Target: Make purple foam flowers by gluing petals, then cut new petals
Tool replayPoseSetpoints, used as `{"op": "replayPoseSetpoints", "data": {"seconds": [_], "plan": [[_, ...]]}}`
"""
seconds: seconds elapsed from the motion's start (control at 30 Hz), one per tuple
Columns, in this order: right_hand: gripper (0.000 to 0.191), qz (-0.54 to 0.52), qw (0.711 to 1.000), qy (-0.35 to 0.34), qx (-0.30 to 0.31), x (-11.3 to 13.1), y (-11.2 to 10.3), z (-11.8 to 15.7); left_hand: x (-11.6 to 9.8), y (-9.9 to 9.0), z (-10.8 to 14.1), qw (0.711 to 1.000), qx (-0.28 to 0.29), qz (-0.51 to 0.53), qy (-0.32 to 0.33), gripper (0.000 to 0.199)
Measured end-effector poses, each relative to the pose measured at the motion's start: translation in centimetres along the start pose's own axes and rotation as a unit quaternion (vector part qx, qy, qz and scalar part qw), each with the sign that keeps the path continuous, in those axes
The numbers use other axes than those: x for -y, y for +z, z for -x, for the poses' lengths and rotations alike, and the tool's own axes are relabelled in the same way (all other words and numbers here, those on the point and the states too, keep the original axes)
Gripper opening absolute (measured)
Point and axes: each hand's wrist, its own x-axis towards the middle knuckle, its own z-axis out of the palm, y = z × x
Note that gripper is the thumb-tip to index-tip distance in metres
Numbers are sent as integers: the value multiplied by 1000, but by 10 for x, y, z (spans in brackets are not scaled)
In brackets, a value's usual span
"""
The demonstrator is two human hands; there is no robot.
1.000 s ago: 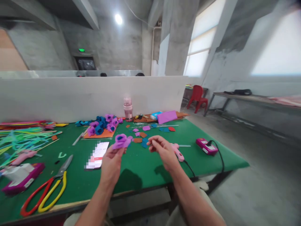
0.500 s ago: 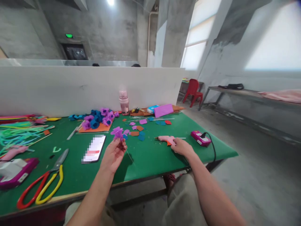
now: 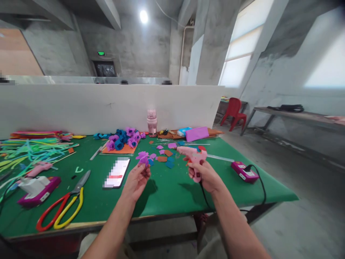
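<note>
A purple paper flower (image 3: 143,157) is pinched in the fingertips of my left hand (image 3: 138,178), held above the green table (image 3: 167,190). My right hand (image 3: 206,175) is wrapped around the handle of a pink glue gun (image 3: 192,154), which is lifted off the table with its nozzle pointing left toward the flower. A clear glue stick (image 3: 221,158) sticks out of the gun's back. Between the hands and beyond them lie cut paper pieces in purple, brown and blue (image 3: 169,163). The flower's lower end is hidden by my fingers.
Left of my left hand lie a phone (image 3: 117,172) and red-and-yellow scissors (image 3: 64,205). Finished flowers (image 3: 122,139) are heaped behind the phone. A pink bottle (image 3: 152,124) stands by the white partition (image 3: 81,108). A purple power strip (image 3: 244,172) sits at the right, its black cord over the edge.
My right hand has picked the glue gun up off the table and turned it upright. My left hand still holds the flower. The whole view has shifted slightly.
</note>
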Motion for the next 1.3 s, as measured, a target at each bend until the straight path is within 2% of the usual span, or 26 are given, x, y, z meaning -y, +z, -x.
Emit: {"op": "replayPoseSetpoints", "data": {"seconds": [0.13,0.3,0.47,0.6,0.8,1.3], "plan": [[31,-32,999,-9,1,-10,23,15,0,-1,-2,1000,-11,2,2,17],[36,4,1000,-10,16,-19,27,22,1,-2,-2,1000,-13,-4,6,18],[44,-19,999,-1,31,-16,31,19,2,-1,0,1000,-13,-9,-1,19],[42,38,997,-34,56,-19,37,22,2,1,1,1000,-11,-15,-2,18],[28,214,970,-99,55,-13,41,31,3,2,1,1000,-5,-21,3,19],[23,238,958,-152,38,-12,46,35,4,4,3,1000,7,-27,8,18]]}}
